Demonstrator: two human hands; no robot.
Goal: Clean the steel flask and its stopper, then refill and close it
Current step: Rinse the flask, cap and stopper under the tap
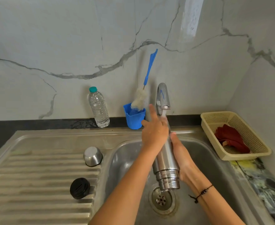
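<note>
1. Head view, middle right of the frame: the steel flask (166, 161) is held upside down over the sink (127, 153), mouth end down right above the drain (161, 198), base up under the tap (162, 98).
2. The left hand (154, 132) is laid flat against the flask's upper left side, fingers straight and spread, so nothing is really gripped.
3. The right hand (182, 158) is pressed along the flask's right side, palm on the steel; how far the fingers are wrapped behind can't be told. A black bead bracelet (201, 192) is worn on that wrist.
4. Lower left, on the ribbed drainboard (36, 176): the black stopper (80, 188), with the steel cup lid (92, 156) set mouth-down just above it.
5. Back ledge: a plastic water bottle (99, 108) and a blue cup (134, 117) with a bottle brush (145, 88) stood in it.
6. Right edge: a cream basket (214, 117) with a red cloth (231, 138) inside.
</note>
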